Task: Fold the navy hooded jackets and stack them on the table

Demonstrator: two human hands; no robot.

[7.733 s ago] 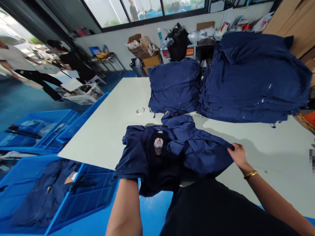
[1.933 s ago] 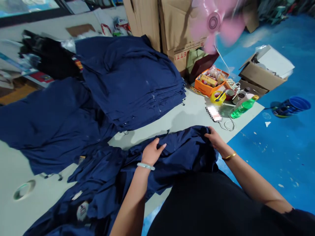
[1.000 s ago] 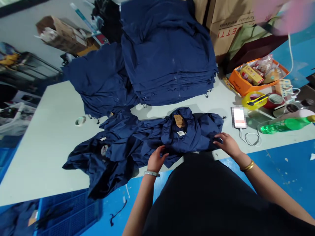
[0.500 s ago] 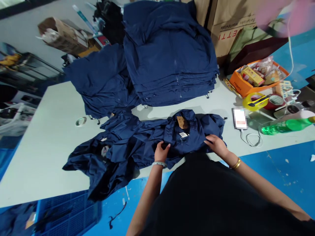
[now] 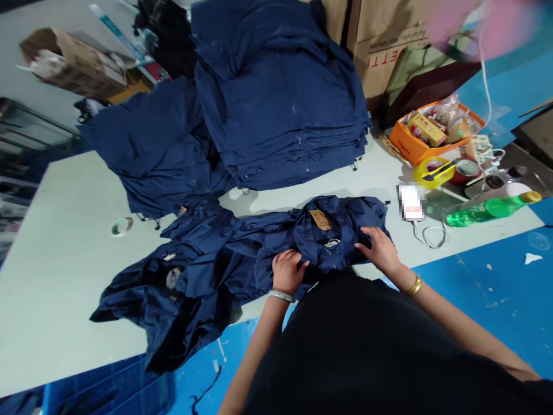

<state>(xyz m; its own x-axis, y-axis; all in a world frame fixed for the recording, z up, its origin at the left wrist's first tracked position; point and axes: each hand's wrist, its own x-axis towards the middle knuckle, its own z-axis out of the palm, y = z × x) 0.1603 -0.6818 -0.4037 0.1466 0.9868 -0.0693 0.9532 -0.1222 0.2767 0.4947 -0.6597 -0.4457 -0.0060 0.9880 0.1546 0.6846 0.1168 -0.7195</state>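
The pink fan blades [image 5: 479, 23] blur and run off the top edge. The device [image 5: 411, 203] near the tabletop's [image 5: 56, 276] far right is pixelated. The print on the brown swing tag [image 5: 321, 219] is too small to read. The person's black top [image 5: 358, 346] hides the tabletop's near edge.

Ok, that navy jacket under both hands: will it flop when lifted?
Probably yes: the jacket lies in soft, loose folds on the table, so it will likely drape rather than hold its shape. It looks light for its size, and the cloth bunched at the left hand may slide apart.
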